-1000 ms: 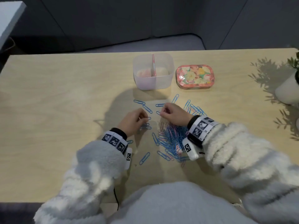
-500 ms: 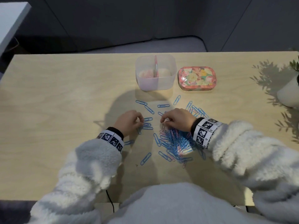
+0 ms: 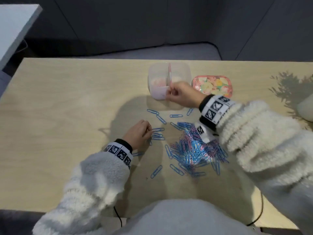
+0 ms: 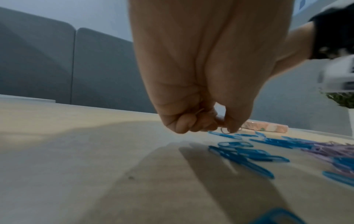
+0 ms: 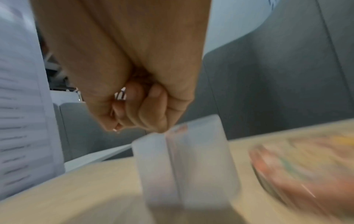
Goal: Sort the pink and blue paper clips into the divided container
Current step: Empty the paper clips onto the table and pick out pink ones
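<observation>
Your right hand (image 3: 182, 95) hung at the near rim of the divided container (image 3: 179, 70), fingers curled tight into the palm with the tips bunched right by the pink divider (image 3: 169, 73); whether a clip sat inside that curl you could not tell from any view, since the wrist view was blurred and showed only folded fingers (image 5: 145, 109). That placement reads as a drop into the left compartment, where pink clips (image 3: 158, 81) already lay just beyond your fingertips; the right compartment looked bare. Your left hand (image 3: 138, 134) stayed low on the table (image 3: 59, 107), thumb and forefinger pressed together on a thin clip (image 4: 226, 130), probably staging the next one while the other hand delivered. A few loose blue clips (image 3: 158, 134) lay touching those fingertips, kept apart from the mixed pile (image 3: 194, 150), which sat under your right wrist, well behind those fingers. A floral tin (image 3: 212, 84) sat just beside your right knuckles. Most sorting appeared ahead.
</observation>
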A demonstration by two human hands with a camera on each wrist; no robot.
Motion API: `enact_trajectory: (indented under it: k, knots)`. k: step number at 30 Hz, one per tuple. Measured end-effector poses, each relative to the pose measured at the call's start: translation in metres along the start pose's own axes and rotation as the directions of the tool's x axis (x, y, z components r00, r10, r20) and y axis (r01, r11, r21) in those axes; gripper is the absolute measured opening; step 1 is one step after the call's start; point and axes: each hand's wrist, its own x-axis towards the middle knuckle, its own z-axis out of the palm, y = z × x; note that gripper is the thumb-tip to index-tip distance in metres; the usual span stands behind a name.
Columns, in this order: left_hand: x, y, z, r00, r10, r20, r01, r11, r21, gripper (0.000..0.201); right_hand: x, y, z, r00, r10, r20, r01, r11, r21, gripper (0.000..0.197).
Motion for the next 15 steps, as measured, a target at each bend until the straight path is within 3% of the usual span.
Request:
enact_trajectory:
  k: [2,4,8,12,15]
  knots:
    - [-0.003,-0.001,-0.005,0.999,-0.001,-0.041,0.0,0.999,-0.036,0.009,0.032,-0.013,-0.016,0.994,-0.015,-0.106,0.008,0.997,-0.072,0.011]
    - [-0.004,-0.002,-0.013,0.998,-0.004,-0.07,0.0,0.999,-0.05,0.005,0.059,-0.019,-0.019,0.991,-0.013,-0.134,-0.013,0.982,-0.191,0.013]
    - [0.004,0.001,-0.035,0.994,-0.001,-0.11,-0.004,0.999,-0.046,0.007,0.086,-0.017,-0.003,0.997,0.056,-0.05,-0.07,0.94,-0.335,0.014]
    - [0.031,0.02,-0.064,0.967,0.057,-0.25,-0.049,0.998,0.035,0.02,0.084,-0.011,0.007,0.995,0.1,0.009,-0.094,0.957,-0.276,0.037]
    - [0.068,0.04,-0.079,0.944,0.106,-0.312,-0.058,0.986,0.159,0.022,0.064,-0.009,-0.002,0.99,0.086,-0.112,-0.095,0.992,-0.081,0.041]
